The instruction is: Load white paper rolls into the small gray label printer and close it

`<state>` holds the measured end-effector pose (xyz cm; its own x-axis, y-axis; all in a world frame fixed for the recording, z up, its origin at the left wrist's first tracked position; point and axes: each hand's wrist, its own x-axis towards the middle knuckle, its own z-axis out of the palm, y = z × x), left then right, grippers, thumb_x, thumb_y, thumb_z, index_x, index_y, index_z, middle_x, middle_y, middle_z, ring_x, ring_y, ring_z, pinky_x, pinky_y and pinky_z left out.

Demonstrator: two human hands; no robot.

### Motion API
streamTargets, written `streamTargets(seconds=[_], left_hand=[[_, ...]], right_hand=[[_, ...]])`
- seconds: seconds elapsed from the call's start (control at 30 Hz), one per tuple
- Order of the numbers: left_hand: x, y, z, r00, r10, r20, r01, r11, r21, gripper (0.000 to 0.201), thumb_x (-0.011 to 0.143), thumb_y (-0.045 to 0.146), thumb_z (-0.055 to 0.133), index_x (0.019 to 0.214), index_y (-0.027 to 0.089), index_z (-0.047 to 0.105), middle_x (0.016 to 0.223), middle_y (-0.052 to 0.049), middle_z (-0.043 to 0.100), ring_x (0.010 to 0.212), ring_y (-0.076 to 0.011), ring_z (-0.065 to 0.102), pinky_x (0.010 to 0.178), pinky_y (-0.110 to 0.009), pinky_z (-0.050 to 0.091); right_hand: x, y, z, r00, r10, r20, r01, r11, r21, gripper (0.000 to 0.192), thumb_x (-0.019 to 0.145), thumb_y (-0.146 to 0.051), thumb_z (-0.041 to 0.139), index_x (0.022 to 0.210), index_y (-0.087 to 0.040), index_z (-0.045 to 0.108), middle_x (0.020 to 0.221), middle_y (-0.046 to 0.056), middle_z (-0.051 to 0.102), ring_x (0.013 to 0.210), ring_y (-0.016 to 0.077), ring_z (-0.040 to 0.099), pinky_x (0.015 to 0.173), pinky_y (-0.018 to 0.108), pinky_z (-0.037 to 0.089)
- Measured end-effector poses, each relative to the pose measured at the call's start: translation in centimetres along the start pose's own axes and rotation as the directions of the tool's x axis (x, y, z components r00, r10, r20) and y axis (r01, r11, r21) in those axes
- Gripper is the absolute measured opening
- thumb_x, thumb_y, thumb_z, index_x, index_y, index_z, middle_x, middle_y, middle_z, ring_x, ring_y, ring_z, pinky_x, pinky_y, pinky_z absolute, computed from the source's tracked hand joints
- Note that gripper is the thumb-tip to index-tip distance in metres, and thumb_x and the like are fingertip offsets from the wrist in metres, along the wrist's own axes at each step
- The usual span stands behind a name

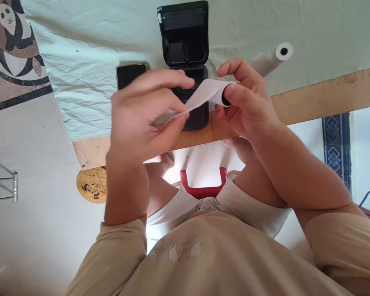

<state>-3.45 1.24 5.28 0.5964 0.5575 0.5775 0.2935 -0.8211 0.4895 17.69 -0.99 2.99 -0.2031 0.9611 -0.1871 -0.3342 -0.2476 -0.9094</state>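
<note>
My right hand (pixel 248 102) grips a small white paper roll (pixel 217 91), thumb against its dark core. My left hand (pixel 142 117) pinches the loose end of the paper strip (pixel 195 100) pulled out from that roll. Both hands hover just above a black portable printer (pixel 185 41) whose lid stands open on the pale green cloth (pixel 80 74). A second white paper roll (pixel 273 58) lies on the cloth to the right of my right hand.
A black phone (pixel 130 74) lies left of the printer. The wooden table edge (pixel 320 100) runs below the cloth. A red stool frame (pixel 203 190) shows between my knees, and a round bamboo-print disc (pixel 91 185) is at the left.
</note>
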Motion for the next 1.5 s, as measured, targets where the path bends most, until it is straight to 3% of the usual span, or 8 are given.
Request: streamTargets(seconds=[0.13,0.3,0.5,0.7,0.87,1.03,1.23,1.5], left_hand=[[0.6,1.7,1.7,0.999,-0.027,0.023,0.028,0.999,-0.024,0.004,0.079,0.017,0.062,0.079,0.022,0.062,0.125,-0.003,0.063,0.114,-0.0185,0.061,0.095,-0.035,0.054],[0.9,2.5,2.4,0.989,-0.120,0.081,0.129,0.985,-0.111,0.022,0.085,0.039,0.052,0.093,0.024,0.066,0.129,-0.008,0.058,0.117,-0.0223,0.056,0.096,-0.040,0.050],[0.7,2.5,2.8,0.978,-0.182,-0.102,0.173,0.981,-0.087,0.017,0.082,0.027,0.062,0.098,0.029,0.058,0.095,0.000,0.064,0.091,-0.0146,0.061,0.083,-0.031,0.050],[1.0,2.8,3.4,0.979,-0.190,-0.080,0.192,0.981,0.014,0.020,0.079,0.024,0.062,0.100,0.027,0.061,0.095,-0.001,0.063,0.087,-0.0148,0.060,0.075,-0.030,0.050],[0.8,2.6,3.1,0.967,-0.232,-0.104,0.228,0.973,-0.045,0.017,0.084,0.027,0.063,0.100,0.024,0.061,0.095,0.001,0.066,0.086,-0.0114,0.060,0.076,-0.027,0.051],[0.6,2.4,2.9,0.896,-0.424,-0.134,0.358,0.866,-0.348,0.031,0.085,0.030,0.061,0.115,0.023,0.058,0.106,-0.003,0.062,0.088,-0.0121,0.061,0.063,-0.024,0.053],[0.6,1.7,3.5,0.903,-0.365,-0.226,0.264,0.888,-0.377,0.025,0.081,0.025,0.065,0.106,0.025,0.066,0.106,0.000,0.066,0.089,-0.0122,0.063,0.062,-0.019,0.054],[0.5,2.8,2.2,0.871,-0.473,0.136,0.486,0.787,-0.380,0.067,0.059,0.019,0.082,0.118,0.034,0.054,0.124,-0.001,0.050,0.102,-0.0197,0.060,0.067,-0.025,0.061]], right_hand=[[0.1,0.0,0.1,1.000,0.001,0.025,-0.002,0.999,0.045,0.046,0.068,-0.052,0.071,0.094,-0.024,0.046,0.061,-0.006,0.051,0.043,0.0049,0.047,0.042,0.020,0.030],[0.0,0.0,0.2,0.998,0.006,0.070,-0.008,1.000,0.030,0.042,0.072,-0.054,0.066,0.082,-0.022,0.041,0.052,-0.007,0.043,0.036,0.0040,0.036,0.033,0.020,0.020],[-0.6,-0.1,0.4,0.971,0.075,0.225,-0.081,0.997,0.014,0.042,0.074,-0.053,0.066,0.080,-0.021,0.039,0.050,-0.008,0.038,0.035,0.0014,0.026,0.032,0.019,0.018],[-0.8,0.3,0.9,0.972,0.086,0.218,-0.072,0.995,-0.070,0.044,0.075,-0.057,0.063,0.080,-0.019,0.043,0.055,-0.006,0.042,0.040,-0.0003,0.029,0.036,0.017,0.016],[-0.8,0.4,0.8,0.976,-0.004,0.219,0.014,0.999,-0.045,0.039,0.076,-0.057,0.061,0.085,-0.020,0.050,0.056,-0.004,0.041,0.045,0.0023,0.032,0.041,0.018,0.025],[-0.5,0.5,0.4,0.953,-0.203,0.224,0.218,0.975,-0.043,0.047,0.071,-0.060,0.063,0.095,-0.020,0.056,0.096,0.003,0.058,0.078,0.0098,0.055,0.067,0.025,0.047],[-0.5,0.5,0.5,0.966,-0.218,0.136,0.231,0.968,-0.093,0.034,0.070,-0.050,0.070,0.082,-0.021,0.060,0.080,0.002,0.055,0.072,0.0085,0.051,0.067,0.025,0.043],[-0.4,0.1,0.6,0.984,-0.174,-0.025,0.174,0.985,-0.017,0.029,0.073,-0.030,0.072,0.066,-0.016,0.048,0.060,-0.002,0.038,0.054,0.0028,0.036,0.052,0.021,0.025]])
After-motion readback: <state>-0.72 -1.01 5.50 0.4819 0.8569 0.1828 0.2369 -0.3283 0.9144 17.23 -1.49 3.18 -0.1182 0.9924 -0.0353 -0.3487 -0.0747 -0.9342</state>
